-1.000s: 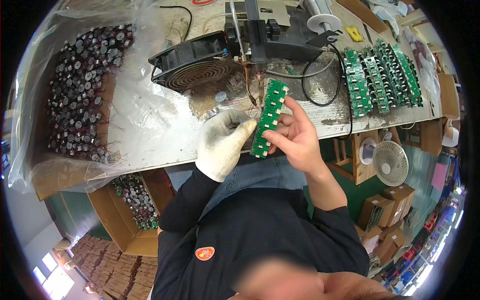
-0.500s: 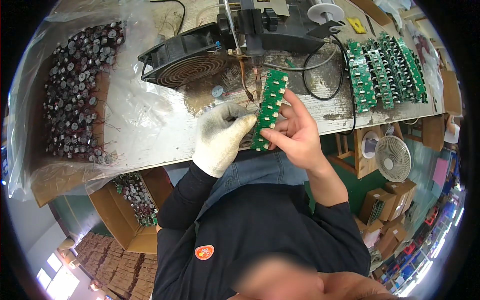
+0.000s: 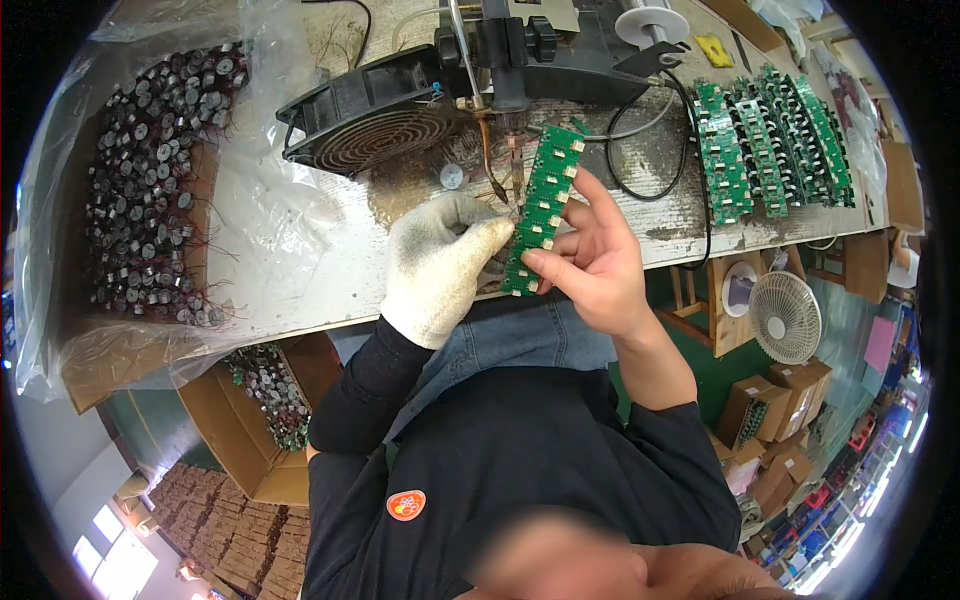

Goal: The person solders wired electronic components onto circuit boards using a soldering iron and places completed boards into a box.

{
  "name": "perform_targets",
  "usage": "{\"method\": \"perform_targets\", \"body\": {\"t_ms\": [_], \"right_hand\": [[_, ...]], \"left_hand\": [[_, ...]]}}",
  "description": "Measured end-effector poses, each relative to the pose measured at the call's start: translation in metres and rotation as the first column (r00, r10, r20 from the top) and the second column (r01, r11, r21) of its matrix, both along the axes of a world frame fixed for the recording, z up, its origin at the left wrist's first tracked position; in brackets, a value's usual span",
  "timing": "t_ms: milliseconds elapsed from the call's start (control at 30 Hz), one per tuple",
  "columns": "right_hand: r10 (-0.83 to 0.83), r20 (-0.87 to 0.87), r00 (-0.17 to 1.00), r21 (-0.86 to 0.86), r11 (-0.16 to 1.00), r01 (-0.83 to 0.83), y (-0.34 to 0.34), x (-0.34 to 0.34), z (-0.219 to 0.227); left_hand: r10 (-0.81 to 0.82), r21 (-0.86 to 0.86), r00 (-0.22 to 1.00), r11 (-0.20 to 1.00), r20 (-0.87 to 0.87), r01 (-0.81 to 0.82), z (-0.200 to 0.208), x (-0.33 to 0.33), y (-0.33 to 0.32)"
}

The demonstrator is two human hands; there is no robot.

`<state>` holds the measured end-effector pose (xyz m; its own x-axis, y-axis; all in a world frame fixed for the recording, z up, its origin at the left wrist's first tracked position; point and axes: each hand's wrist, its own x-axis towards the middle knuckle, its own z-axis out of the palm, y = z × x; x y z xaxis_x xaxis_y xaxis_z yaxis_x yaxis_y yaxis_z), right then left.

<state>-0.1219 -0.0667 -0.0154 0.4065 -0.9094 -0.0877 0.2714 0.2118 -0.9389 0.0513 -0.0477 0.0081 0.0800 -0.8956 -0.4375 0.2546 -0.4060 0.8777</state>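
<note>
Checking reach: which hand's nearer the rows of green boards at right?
Right. The right hand is left of the rows of green boards; the gloved left hand is farther left.

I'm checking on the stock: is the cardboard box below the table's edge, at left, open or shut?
Open: no lid covers the cardboard box, and small silvery parts show inside.
</note>
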Motion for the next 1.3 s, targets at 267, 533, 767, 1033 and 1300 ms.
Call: {"method": "perform_targets", "body": {"t_ms": [267,533,767,1033,1300], "right_hand": [[0.007,0.019,1.0,0.006,1.0,-0.007,0.003,-0.001,-0.006],[0.032,-0.046,0.998,0.083,0.996,-0.029,0.006,-0.004,0.001],[0.033,-0.025,0.999,0.062,0.998,-0.031,0.007,-0.001,0.001],[0.028,-0.028,0.999,0.044,0.999,-0.027,0.007,0.001,0.002],[0.02,-0.017,1.0,0.027,0.999,-0.019,0.008,-0.002,0.001]], "left_hand": [[-0.006,-0.017,0.997,1.0,0.078,0.007,-0.015,0.001,0.005],[-0.007,-0.007,0.999,1.0,0.043,0.008,-0.011,-0.002,0.006],[-0.054,-0.018,0.994,0.998,0.092,0.056,-0.013,0.003,0.003],[-0.029,-0.057,0.998,0.998,0.048,0.031,-0.009,0.002,0.002],[-0.019,0.02,1.0,1.0,0.001,0.019,-0.002,-0.002,0.002]]}}
